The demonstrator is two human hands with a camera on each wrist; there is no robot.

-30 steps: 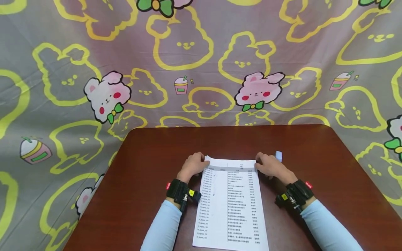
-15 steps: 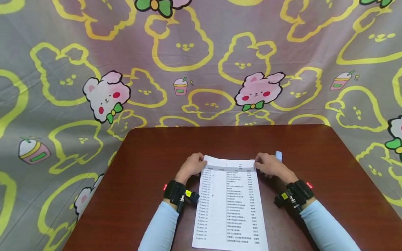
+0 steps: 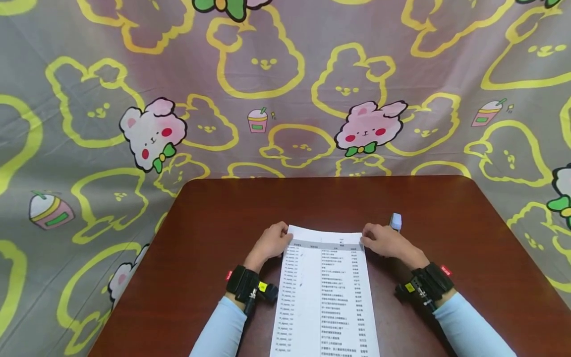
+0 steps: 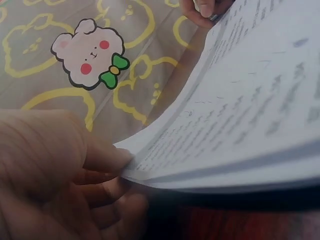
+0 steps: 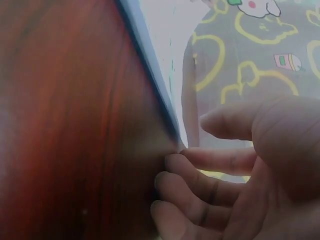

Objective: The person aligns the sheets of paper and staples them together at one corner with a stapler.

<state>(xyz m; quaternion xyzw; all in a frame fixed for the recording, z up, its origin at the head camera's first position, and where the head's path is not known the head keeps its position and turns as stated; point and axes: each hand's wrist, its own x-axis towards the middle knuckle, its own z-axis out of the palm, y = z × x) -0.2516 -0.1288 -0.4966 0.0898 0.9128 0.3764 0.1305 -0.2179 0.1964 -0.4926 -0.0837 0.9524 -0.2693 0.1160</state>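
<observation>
A stack of printed paper sheets (image 3: 308, 292) lies lengthwise before me, its far edge bowed. My left hand (image 3: 271, 243) pinches its far left corner. In the left wrist view, the thumb (image 4: 107, 152) lies on top of the sheets (image 4: 225, 100), with the other fingers curled beneath. At the far right corner is my right hand (image 3: 387, 241). Seen from the right wrist, its index fingertip touches the corner of the stack (image 5: 167, 90), while the thumb (image 5: 225, 122) stands apart from that finger. The remaining fingers are loosely bent.
Just beyond my right hand sits a small pale blue object (image 3: 395, 221), partly hidden; its kind is unclear. Everything stands on a dark reddish-brown table (image 3: 214, 208). A patterned cloth (image 3: 285, 99) hangs behind the far table edge. Both wrists wear black camera straps (image 3: 243, 283).
Both hands and the paper stack have shifted slightly toward me, a little to the left at the left hand. More of the pale blue object shows now. The head view has tilted slightly.
</observation>
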